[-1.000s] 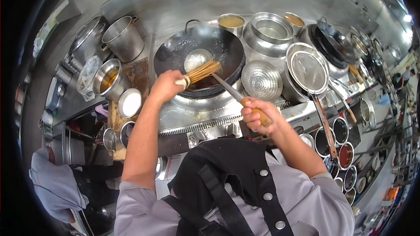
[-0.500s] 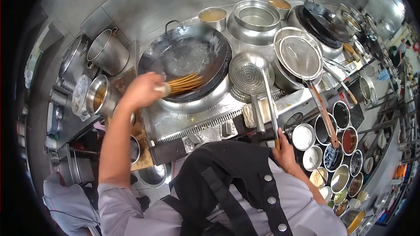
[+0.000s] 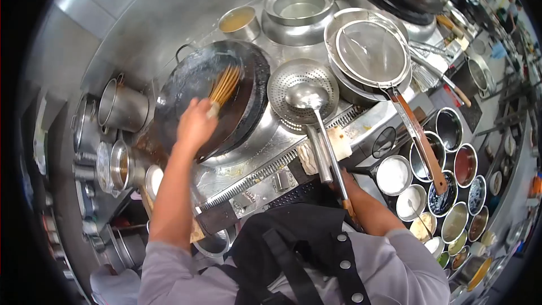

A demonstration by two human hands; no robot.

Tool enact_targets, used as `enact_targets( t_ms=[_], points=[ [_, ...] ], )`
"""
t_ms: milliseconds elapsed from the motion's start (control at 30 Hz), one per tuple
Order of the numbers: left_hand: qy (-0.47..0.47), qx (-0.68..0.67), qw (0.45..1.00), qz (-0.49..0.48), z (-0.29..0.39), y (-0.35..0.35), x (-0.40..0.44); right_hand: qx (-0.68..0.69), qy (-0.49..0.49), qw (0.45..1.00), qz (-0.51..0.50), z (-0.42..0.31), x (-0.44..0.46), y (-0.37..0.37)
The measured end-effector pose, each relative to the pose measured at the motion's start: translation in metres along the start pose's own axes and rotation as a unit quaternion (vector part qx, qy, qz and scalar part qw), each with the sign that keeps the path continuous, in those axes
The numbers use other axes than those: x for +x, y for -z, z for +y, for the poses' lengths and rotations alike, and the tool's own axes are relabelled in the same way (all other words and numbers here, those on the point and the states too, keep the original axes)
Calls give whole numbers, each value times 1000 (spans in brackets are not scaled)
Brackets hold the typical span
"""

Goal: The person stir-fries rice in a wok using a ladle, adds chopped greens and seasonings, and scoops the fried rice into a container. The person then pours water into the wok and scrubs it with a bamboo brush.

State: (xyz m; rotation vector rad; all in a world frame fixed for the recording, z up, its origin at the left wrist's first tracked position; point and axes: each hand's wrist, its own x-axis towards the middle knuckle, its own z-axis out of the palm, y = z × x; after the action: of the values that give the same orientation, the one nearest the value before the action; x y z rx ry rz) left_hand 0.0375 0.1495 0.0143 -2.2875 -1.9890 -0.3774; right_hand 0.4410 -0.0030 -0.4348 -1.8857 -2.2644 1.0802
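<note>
My left hand point(image 3: 197, 121) is closed around the bound end of a bamboo wok brush point(image 3: 226, 86). The brush's bristles reach over the inside of a large dark wok point(image 3: 178, 87) on the stove. My right hand point(image 3: 347, 179) is low at the stove's front edge, under the handle of a steel ladle point(image 3: 328, 149); its fingers are hidden in shadow. The ladle's bowl lies in a perforated strainer point(image 3: 282, 86), right of the wok.
A fine-mesh sieve point(image 3: 372, 53) rests over a pot, its wooden handle reaching toward the seasoning containers point(image 3: 394, 175) at right. Behind stand a wide steel pot point(image 3: 296, 28) and a small pot of liquid point(image 3: 238, 22). Tall pots point(image 3: 124, 107) are at left.
My left hand has swept the brush from the wok's near side farther in. My right hand has moved off the ladle's handle end to the stove's front edge. The view has shifted.
</note>
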Motion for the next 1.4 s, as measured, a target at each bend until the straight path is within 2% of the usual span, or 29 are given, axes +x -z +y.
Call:
enact_targets(
  t_ms=[33, 100, 200, 267, 333, 367, 433, 500, 533, 600, 633, 700, 733, 767, 800, 833, 867, 933, 967, 1000, 1033, 1067, 1100, 1167, 1200, 1267, 1300, 1333, 1400],
  points=[
    [24, 4, 992, -123, 15, 52, -18, 54, -25, 998, -8, -9, 9, 1],
    [68, 59, 976, -199, 13, 82, -23, 170, -51, 984, 1, -6, 22, -15],
    [30, 79, 982, -166, -33, 52, -4, 392, -103, 914, 8, 13, 32, -44],
    [90, 74, 987, -109, -46, 20, 21, 520, -129, 844, -12, 30, 32, -53],
    [112, 66, 991, -30, -71, -21, 37, 488, -109, 859, -109, -32, -41, 60],
    [123, 62, 990, -21, -65, -21, 36, 604, -141, 779, -98, -40, -66, 70],
    [121, 64, 990, -37, -51, -17, 31, 565, -122, 816, -20, -24, -102, 69],
    [86, 68, 990, -88, -34, 20, 11, 617, -205, 759, -28, -16, -150, 91],
    [43, 76, 986, -144, -27, 35, -1, 615, -202, 762, -27, -36, -169, 118],
    [48, 46, 985, -157, -29, 40, -11, 403, -163, 897, 77, -88, -203, 166],
    [79, 25, 988, -129, -38, 34, -5, 400, -162, 899, 78, -100, -206, 174],
    [153, -22, 987, -37, -69, 0, 12, 239, -1, 942, 235, -122, -203, 196],
    [153, -25, 987, -30, -76, -20, 22, 253, 31, 940, 228, -148, -196, 219],
    [310, -354, 882, 26, -78, -37, 33, 265, 63, 937, 220, -173, -183, 241],
    [420, -632, 647, 77, -79, -47, 37, 338, 104, 916, 189, -186, -163, 251],
    [382, -762, 520, 53, -82, -49, 35, 294, 98, 938, 158, -221, -155, 281],
    [389, -831, 388, 90, -55, -35, 25, 331, 144, 921, 147, -253, -143, 299],
    [358, -884, 282, 103, 5, 3, -18, 518, 196, 831, 42, -306, -106, 316],
    [327, -903, 268, 77, 30, 10, -42, 646, 175, 742, -50, -330, -91, 319],
    [258, -905, 334, 63, 45, -9, -64, 725, 140, 655, -160, -352, -79, 322],
    [223, -844, 488, -16, 72, 22, -92, 737, 97, 651, -155, -368, -74, 320],
    [186, -718, 671, 16, 76, -10, -117, 744, 51, 648, -156, -385, -69, 312],
    [50, -470, 870, 142, 78, 1, -145, 770, 78, 603, -196, -366, -41, 290],
    [-11, -409, 896, 172, 54, 33, -193, 742, 74, 639, -188, -368, -49, 289],
    [-38, -374, 909, 180, 33, 37, -216, 697, 106, 694, -144, -373, -56, 292],
    [111, -298, 920, 228, -22, 23, -268, 645, 191, 733, -101, -391, -67, 303],
    [224, -190, 923, 246, -57, 22, -293, 622, 220, 742, -114, -401, -66, 316],
    [282, -95, 910, 288, -95, 15, -314, 552, 240, 790, -121, -404, -58, 336],
    [417, -49, 866, 271, -188, -17, -367, 310, 308, 899, -20, -425, -42, 369]
  ],
)
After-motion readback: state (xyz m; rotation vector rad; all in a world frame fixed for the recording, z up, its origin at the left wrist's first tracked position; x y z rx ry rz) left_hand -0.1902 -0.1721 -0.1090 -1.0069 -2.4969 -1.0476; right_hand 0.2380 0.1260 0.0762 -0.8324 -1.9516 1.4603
